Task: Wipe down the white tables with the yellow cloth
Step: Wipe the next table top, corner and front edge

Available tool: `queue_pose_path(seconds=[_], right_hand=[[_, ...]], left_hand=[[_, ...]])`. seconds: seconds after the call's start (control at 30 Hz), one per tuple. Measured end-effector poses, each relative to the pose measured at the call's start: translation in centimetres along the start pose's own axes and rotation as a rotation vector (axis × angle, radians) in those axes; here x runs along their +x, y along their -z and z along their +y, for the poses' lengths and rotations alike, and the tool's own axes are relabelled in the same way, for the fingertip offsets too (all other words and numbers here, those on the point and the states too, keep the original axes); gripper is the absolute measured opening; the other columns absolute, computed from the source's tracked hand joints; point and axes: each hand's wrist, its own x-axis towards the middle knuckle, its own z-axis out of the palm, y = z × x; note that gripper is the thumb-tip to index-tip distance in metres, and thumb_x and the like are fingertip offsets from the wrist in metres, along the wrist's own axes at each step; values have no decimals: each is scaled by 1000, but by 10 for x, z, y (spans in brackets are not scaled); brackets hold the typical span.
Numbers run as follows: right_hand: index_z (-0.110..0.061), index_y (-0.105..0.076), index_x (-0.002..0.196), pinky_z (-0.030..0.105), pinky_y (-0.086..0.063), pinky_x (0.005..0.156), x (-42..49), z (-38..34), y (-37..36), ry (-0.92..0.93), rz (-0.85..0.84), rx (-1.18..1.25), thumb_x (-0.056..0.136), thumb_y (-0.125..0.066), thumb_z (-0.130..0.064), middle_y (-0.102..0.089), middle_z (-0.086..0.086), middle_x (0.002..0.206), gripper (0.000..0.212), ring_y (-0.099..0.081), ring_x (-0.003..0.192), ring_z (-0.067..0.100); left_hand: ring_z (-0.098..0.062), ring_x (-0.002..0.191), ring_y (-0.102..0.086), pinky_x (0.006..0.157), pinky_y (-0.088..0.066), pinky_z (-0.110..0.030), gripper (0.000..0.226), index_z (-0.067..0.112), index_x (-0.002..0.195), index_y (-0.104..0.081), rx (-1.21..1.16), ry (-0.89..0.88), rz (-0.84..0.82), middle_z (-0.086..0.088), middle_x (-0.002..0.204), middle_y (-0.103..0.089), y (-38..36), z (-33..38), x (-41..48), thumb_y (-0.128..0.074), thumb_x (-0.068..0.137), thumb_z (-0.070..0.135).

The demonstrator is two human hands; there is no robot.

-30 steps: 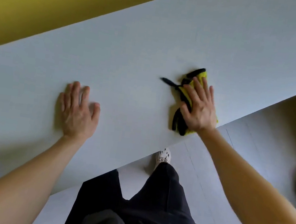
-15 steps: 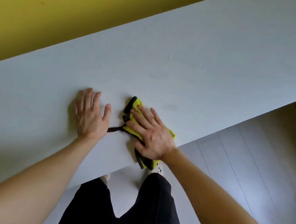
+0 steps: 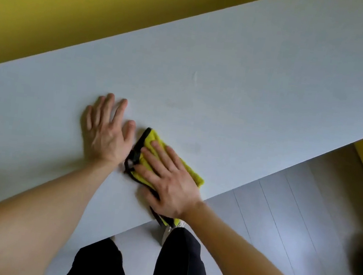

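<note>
**Yellow cloth pressed flat on a white table**

Yellow cloth [image 3: 152, 139] with black edging lies on the white table [image 3: 251, 89], near its front edge. The right hand [image 3: 170, 182] rests on top of the cloth, fingers straight and spread, pressing it to the surface. The left hand [image 3: 105, 132] lies palm down on the bare tabletop just beside the cloth, fingers straight. A yellow wall [image 3: 77, 8] runs behind the table. Dark trousers [image 3: 182, 264] and a pale floor [image 3: 280, 219] show below.
</note>
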Motion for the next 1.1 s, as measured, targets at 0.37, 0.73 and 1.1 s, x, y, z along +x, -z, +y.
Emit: queue_pose_path(seconds=[0.37,0.73,1.1], right_hand=[[-19,-53,155,58,-21,132,64,241,93,-682,342,-92,98,-51,-42,-40,11,170,62,-18,166,38],[-20,-57,156,58,-17,134,58,99,40,412,-146,-12,98,-66,-33,-31,10,177,61,-10,168,34],[-9,-52,156,60,-22,131,124,166,72,-429,261,-82,93,-61,-31,-38,22,170,68,-15,165,46]], left_hand=[[-32,163,-29,130,-22,-58,56,25,162,-47,5,17,-34,-7,175,-34,2,4,2,-47,109,44],[-28,166,-24,131,-22,-59,56,23,163,-47,-22,18,-36,-8,176,-33,6,6,2,-49,108,34],[-30,166,-25,130,-24,-62,57,20,162,-50,-67,18,-26,-10,176,-33,5,7,0,-53,107,31]])
